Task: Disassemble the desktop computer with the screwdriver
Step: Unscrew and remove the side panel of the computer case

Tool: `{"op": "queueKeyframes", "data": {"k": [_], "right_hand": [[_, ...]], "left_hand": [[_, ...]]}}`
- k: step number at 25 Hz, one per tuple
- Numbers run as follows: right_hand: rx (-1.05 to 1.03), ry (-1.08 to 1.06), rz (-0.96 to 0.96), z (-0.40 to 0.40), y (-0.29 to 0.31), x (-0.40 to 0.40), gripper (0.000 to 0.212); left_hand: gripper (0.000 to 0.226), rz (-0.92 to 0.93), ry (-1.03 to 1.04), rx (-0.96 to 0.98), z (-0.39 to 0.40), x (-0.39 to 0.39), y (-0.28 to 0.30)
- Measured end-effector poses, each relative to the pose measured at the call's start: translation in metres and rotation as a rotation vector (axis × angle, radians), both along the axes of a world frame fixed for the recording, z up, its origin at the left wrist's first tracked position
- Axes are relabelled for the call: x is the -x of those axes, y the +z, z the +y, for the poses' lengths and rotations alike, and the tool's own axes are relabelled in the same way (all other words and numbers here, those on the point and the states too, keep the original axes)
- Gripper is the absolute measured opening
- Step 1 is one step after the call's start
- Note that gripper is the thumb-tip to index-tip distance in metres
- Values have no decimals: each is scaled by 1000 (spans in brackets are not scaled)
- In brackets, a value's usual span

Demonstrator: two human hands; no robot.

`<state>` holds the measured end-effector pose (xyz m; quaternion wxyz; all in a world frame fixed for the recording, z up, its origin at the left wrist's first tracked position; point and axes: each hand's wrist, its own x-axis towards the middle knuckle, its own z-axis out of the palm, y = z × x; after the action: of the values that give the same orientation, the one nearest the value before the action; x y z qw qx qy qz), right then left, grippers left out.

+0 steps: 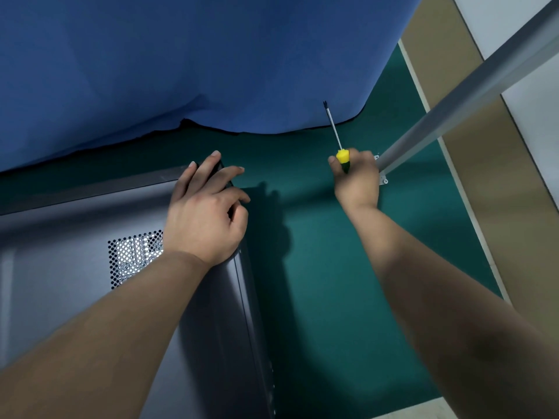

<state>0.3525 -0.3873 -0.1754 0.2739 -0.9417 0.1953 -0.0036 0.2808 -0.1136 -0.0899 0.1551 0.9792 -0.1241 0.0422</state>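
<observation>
**Grey steel case under one hand, screwdriver in the other**

Blue cloth (181, 62), smooth with soft folds, hangs across the far side, its dark hem lying on a matte green mat (317, 282) that covers the table. A round, brushed aluminium post (472, 95) slants in from the far right down to a small bracket on the mat. The desktop computer case (75, 243) lies at the near left, a flat grey sheet-metal box with a patch of round perforations on its top panel and a darker strip along its far edge. The left hand (205, 207) rests on the case's far right corner, fingers loosely bent over the edge. The right hand (358, 179), clenched, grasps the screwdriver (342, 156) above the mat, right of the case: yellow-capped handle, thin steel shaft pointing away, dark tip.
</observation>
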Motion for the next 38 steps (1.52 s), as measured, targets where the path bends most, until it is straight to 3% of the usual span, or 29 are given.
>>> {"op": "queueKeyframes", "data": {"k": [6,12,17,26,30,33,38], "right_hand": [[-257,117,264,68,10,46,22],[-60,114,336,119,4,42,32],[-76,118,395,124,-2,42,39],[-126,175,335,119,8,60,46],[-208,176,303,112,37,82,36],[-310,134,175,112,68,115,26],[-248,285,-107,145,110,202,20]], "left_hand": [[33,8,3,12,-1,2,3],[33,14,1,19,1,1,1],[34,7,6,39,1,1,1],[38,35,22,32,2,0,-3],[39,87,7,108,2,0,4],[36,139,6,230,12,21,14],[39,171,48,344,64,134,23]]}}
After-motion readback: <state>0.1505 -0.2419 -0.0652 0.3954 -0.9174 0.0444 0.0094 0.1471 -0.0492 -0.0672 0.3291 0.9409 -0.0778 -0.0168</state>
